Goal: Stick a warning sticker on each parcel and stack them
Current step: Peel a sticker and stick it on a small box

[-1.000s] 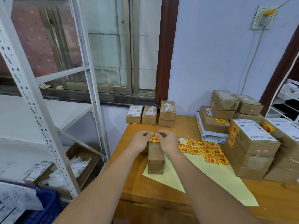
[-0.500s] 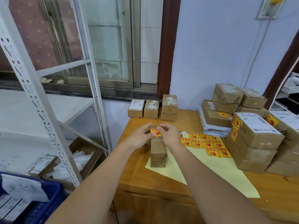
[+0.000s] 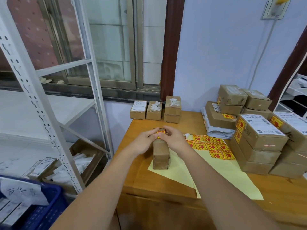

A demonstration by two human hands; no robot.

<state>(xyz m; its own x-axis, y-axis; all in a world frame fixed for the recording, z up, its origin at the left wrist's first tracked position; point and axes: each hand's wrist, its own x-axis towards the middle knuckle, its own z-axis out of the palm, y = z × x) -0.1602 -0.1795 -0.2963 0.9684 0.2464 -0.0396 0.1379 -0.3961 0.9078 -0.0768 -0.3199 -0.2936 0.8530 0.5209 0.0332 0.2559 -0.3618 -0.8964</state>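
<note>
A small brown cardboard parcel point(image 3: 160, 153) lies on the wooden table point(image 3: 142, 176), partly on a pale yellow backing sheet point(image 3: 221, 176). A yellow and red warning sticker point(image 3: 162, 132) sits on the parcel's far top end. My left hand point(image 3: 144, 140) and my right hand point(image 3: 174, 138) meet over that end, fingertips curled onto the sticker and pressing it down. More warning stickers point(image 3: 211, 145) remain on the sheet to the right. Stickered parcels point(image 3: 259, 141) are stacked at the table's right.
Three small boxes point(image 3: 156, 109) stand along the table's back edge by the window. A grey mailer bag point(image 3: 217, 131) lies under the right stack. A white metal shelf rack point(image 3: 49, 123) stands to the left, with a blue crate point(image 3: 39, 208) at bottom left.
Both hands have stayed at the parcel's far end, working the sticker down onto it. The view has tilted slightly; the parcel has not moved.
</note>
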